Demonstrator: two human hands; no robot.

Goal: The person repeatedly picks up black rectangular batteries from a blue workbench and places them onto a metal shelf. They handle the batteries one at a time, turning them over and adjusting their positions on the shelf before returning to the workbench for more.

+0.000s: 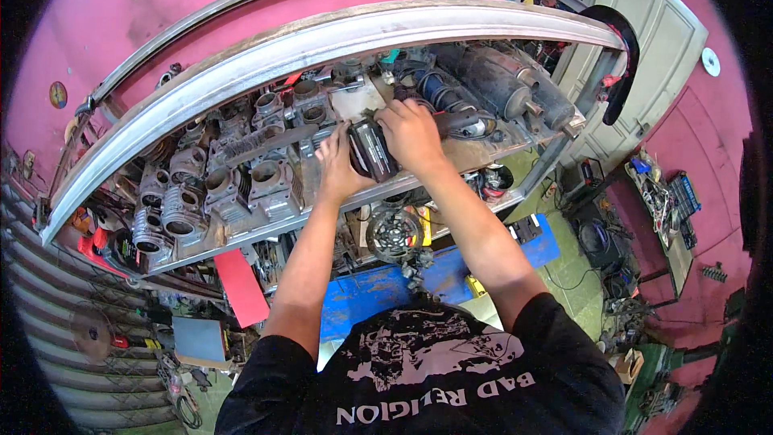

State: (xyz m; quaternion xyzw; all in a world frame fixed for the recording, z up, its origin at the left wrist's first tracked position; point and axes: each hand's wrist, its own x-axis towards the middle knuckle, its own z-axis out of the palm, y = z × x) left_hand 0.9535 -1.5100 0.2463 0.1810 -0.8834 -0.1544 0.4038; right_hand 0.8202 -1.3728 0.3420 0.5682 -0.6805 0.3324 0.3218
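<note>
A black box (pixel 372 150) with pale print on it sits between my hands over the middle of the metal shelf. My left hand (pixel 338 164) grips its left side, with the thumb along the near part. From the other side, my right hand (pixel 411 135) holds its far right edge, the fingers curled over it. A light flat piece (pixel 357 100) lies just beyond the box. Greasy engine cylinders (pixel 272 182) stand on the shelf left of my left hand. A blue shock absorber (pixel 441 93) lies beyond my right hand. The box's underside is hidden.
A pale rail (pixel 338 31) arches over the shelf. Dark mufflers (pixel 495 84) fill its right end. Below are a round metal part (pixel 394 234) and a blue bench (pixel 354 306). A tool-covered table (pixel 664 205) stands at right, near a door (pixel 636 40).
</note>
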